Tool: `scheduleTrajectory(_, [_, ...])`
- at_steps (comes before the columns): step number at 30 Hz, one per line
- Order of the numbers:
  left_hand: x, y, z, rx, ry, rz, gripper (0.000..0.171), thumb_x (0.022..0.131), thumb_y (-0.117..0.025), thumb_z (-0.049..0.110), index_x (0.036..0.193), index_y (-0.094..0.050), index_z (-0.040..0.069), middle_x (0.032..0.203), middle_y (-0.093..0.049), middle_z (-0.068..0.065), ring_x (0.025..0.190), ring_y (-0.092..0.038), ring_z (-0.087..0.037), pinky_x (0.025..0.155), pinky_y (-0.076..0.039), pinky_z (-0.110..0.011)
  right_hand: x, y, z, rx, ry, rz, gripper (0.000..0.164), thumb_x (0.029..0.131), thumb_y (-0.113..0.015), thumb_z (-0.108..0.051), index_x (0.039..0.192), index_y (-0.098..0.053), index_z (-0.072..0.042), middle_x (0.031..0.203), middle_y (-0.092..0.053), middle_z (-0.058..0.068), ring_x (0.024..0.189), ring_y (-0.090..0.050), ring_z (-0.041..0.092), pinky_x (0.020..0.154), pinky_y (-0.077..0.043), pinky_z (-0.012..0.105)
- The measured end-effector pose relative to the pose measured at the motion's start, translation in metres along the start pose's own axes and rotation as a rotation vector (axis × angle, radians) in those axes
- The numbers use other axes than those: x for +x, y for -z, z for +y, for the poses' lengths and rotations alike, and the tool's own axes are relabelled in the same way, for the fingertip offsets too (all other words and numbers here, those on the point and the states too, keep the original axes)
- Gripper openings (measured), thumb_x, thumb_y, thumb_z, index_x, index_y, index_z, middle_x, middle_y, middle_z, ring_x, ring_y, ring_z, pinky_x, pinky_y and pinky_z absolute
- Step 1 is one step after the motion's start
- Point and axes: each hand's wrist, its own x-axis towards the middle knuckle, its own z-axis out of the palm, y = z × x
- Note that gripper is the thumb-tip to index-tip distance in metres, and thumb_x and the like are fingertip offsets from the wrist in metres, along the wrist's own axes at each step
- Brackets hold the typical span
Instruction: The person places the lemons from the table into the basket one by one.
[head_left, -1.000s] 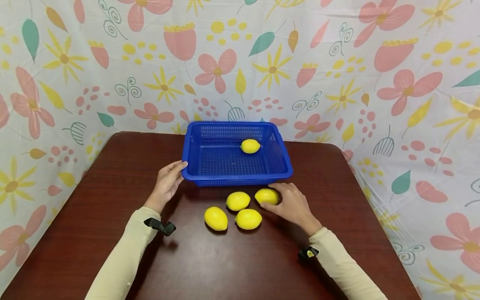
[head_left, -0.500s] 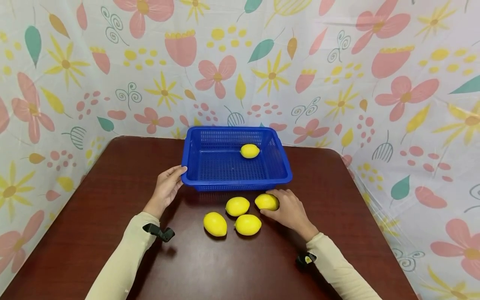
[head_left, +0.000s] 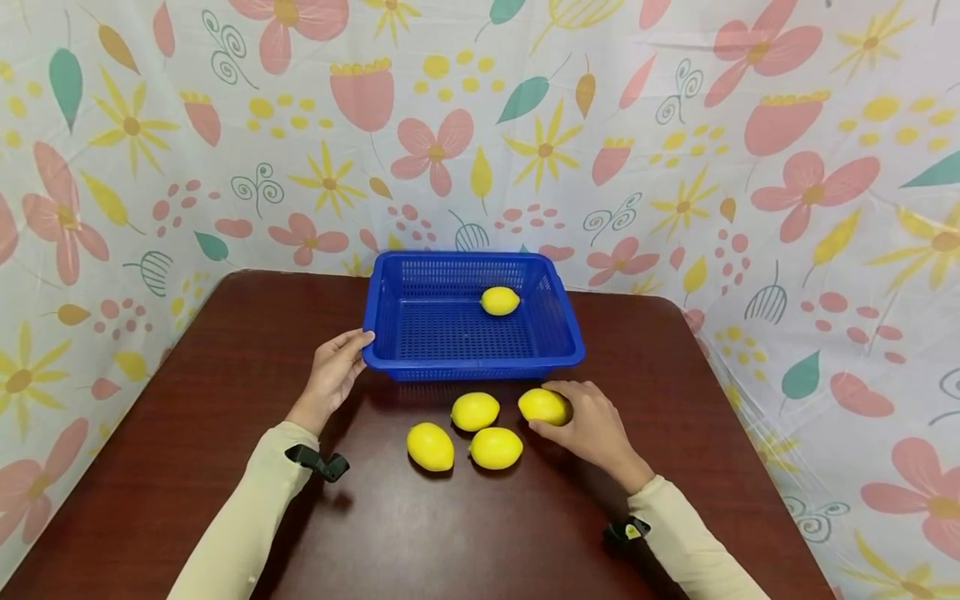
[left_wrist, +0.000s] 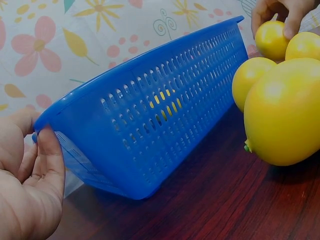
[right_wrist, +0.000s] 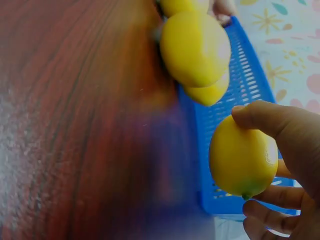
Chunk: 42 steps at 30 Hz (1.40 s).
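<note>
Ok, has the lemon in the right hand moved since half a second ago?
Yes, slightly: in the head view, the lemon in the right hand has shifted rightward along the front of the blue basket, which has stayed put.

Head view high — wrists close — basket (head_left: pixel 474 364) shared

Cream sleeves (head_left: pixel 243 508) carry 2 black wrist mounts (head_left: pixel 305 456), the right 1 marked yellow.
</note>
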Motion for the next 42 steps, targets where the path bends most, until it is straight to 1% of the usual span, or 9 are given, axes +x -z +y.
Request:
scheduleTrajectory(5, [0.0,0.0,0.001,-0.013,-0.005,-0.013,0.034,0.088,-0.071,0.016,0.114,-0.059,-0.002,0.093,-0.068,-0.003,0.078,-0.065,-0.008,0.072,-0.054,-0.02,-0.002,0.02,-0.011,0.025,0.017,0.025,0.062,0.071,-0.076,-0.06,0.117,-0.065,-0.02,0.111,-0.065,-0.004,0.092,-0.054,0.016,0.073,-0.05,0.037])
scheduleTrajectory(11, [0.001,0.0,0.0,-0.03,0.001,-0.018,0.031,0.087,-0.071,0.014,0.112,-0.06,-0.001,0.091,-0.068,-0.002,0.078,-0.064,-0.008,0.071,-0.054,-0.019,0.0,0.04,-0.019,0.033,0.046,0.046,0.064,0.071,-0.074,-0.063,0.117,-0.065,-0.019,0.109,-0.066,-0.003,0.092,-0.055,0.014,0.073,-0.05,0.035])
scheduleTrajectory(15, [0.001,0.0,0.0,-0.02,0.001,-0.015,0.031,0.087,-0.071,0.015,0.112,-0.061,0.0,0.091,-0.068,-0.001,0.077,-0.064,-0.008,0.071,-0.054,-0.019,0.004,0.051,-0.024,0.041,0.064,0.044,0.064,0.071,-0.073,-0.063,0.117,-0.065,-0.018,0.109,-0.066,-0.003,0.091,-0.055,0.016,0.072,-0.051,0.035])
scheduleTrajectory(21, [0.001,-0.001,0.001,-0.012,0.007,-0.015,0.038,0.088,-0.071,0.016,0.118,-0.057,-0.003,0.094,-0.067,-0.003,0.079,-0.064,-0.008,0.072,-0.053,-0.019,0.016,0.068,-0.033,0.035,0.105,0.04,0.064,0.072,-0.075,-0.06,0.117,-0.065,-0.016,0.11,-0.066,-0.002,0.091,-0.054,0.015,0.073,-0.052,0.035])
scheduleTrajectory(24, [0.001,-0.001,0.001,-0.017,0.006,-0.015,0.038,0.088,-0.071,0.015,0.118,-0.057,-0.004,0.093,-0.067,-0.002,0.078,-0.063,-0.008,0.071,-0.053,-0.019,0.025,0.075,-0.038,0.04,0.123,0.036,0.062,0.072,-0.076,-0.057,0.117,-0.065,-0.016,0.109,-0.066,-0.002,0.09,-0.054,0.015,0.072,-0.051,0.033])
scheduleTrajectory(30, [0.0,-0.001,0.0,-0.025,0.0,-0.021,0.03,0.088,-0.07,0.015,0.112,-0.059,-0.001,0.089,-0.067,-0.001,0.076,-0.064,-0.008,0.071,-0.054,-0.019,0.047,0.086,-0.045,0.042,0.163,0.021,0.059,0.072,-0.076,-0.057,0.115,-0.066,-0.018,0.105,-0.065,-0.003,0.086,-0.053,0.015,0.067,-0.049,0.029])
scheduleTrajectory(37, [-0.001,-0.001,-0.001,-0.029,-0.005,-0.023,0.029,0.088,-0.07,0.014,0.112,-0.06,-0.001,0.092,-0.067,-0.002,0.077,-0.064,-0.008,0.071,-0.054,-0.019,0.081,0.094,-0.052,0.05,0.188,-0.052,0.06,0.072,-0.076,-0.059,0.115,-0.067,-0.017,0.098,-0.066,-0.004,0.081,-0.05,0.016,0.064,-0.045,0.031])
scheduleTrajectory(42, [0.0,-0.001,0.001,-0.027,-0.005,-0.025,0.036,0.089,-0.07,0.015,0.117,-0.057,-0.004,0.092,-0.067,-0.002,0.077,-0.063,-0.008,0.07,-0.054,-0.018,0.112,0.094,-0.05,0.027,0.242,-0.103,0.058,0.072,-0.077,-0.057,0.113,-0.068,-0.017,0.094,-0.066,-0.005,0.077,-0.051,0.015,0.063,-0.045,0.03])
